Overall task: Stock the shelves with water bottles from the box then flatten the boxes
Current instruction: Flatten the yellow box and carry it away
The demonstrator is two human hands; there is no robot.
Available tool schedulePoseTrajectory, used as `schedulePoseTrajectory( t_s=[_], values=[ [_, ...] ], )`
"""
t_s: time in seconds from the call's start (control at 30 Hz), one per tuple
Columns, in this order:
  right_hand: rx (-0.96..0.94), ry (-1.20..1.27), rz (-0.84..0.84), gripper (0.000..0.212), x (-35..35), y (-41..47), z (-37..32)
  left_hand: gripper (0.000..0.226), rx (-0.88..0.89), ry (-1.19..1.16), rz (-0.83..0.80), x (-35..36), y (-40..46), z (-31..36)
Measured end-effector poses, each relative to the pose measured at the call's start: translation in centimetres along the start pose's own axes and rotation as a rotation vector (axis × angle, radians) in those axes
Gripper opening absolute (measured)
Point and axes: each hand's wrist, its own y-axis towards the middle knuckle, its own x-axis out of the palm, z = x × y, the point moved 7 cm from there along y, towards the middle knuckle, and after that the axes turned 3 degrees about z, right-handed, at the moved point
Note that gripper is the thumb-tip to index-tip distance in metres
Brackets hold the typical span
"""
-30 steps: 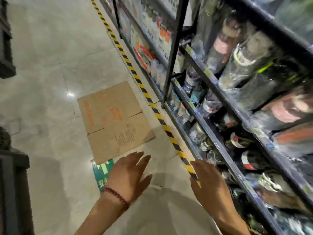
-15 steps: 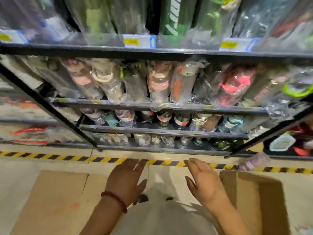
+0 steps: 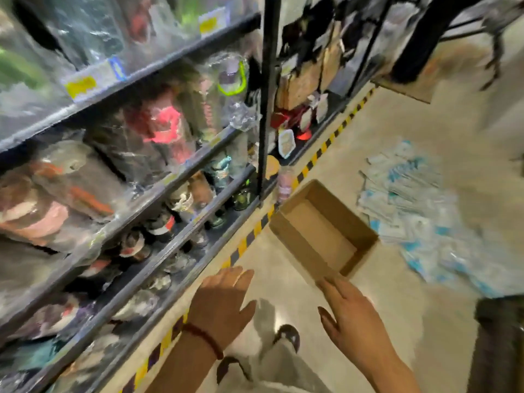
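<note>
An open brown cardboard box point(image 3: 326, 217) stands on the floor by the shelf, and its inside looks bare. Dark metal shelves point(image 3: 170, 177) on the left hold many plastic-wrapped bottles point(image 3: 161, 126). One wrapped bottle point(image 3: 285, 182) stands on the floor beside the box, at the shelf post. My left hand point(image 3: 222, 304), with a red bead bracelet, is open with fingers spread above the floor, left of the box. My right hand point(image 3: 351, 313) is open too, its fingertips at the box's near corner; whether they touch it I cannot tell.
A yellow-and-black striped line point(image 3: 312, 160) runs along the shelf foot. A pile of white and blue plastic packs point(image 3: 419, 211) lies on the floor right of the box. A dark object point(image 3: 496, 344) stands at the lower right. My shoe point(image 3: 287, 336) shows below the hands.
The view has swung right, from the flattened cardboard on the floor past the shelf front to the open box. Both hands stay open and empty, and the right hand now reaches the box's corner.
</note>
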Motion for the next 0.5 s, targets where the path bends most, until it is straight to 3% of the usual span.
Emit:
schedulePoseTrajectory(
  t_s=[0.23,0.5],
  values=[
    [0.263,0.043,-0.023,0.055,2.7,-2.9,10.3,0.047,0.262,0.074,-0.065,1.9,9.4,8.6],
    [0.450,0.128,-0.052,0.053,12.7,1.2,18.7,0.061,0.319,0.033,-0.189,9.7,21.2,13.7]
  ],
)
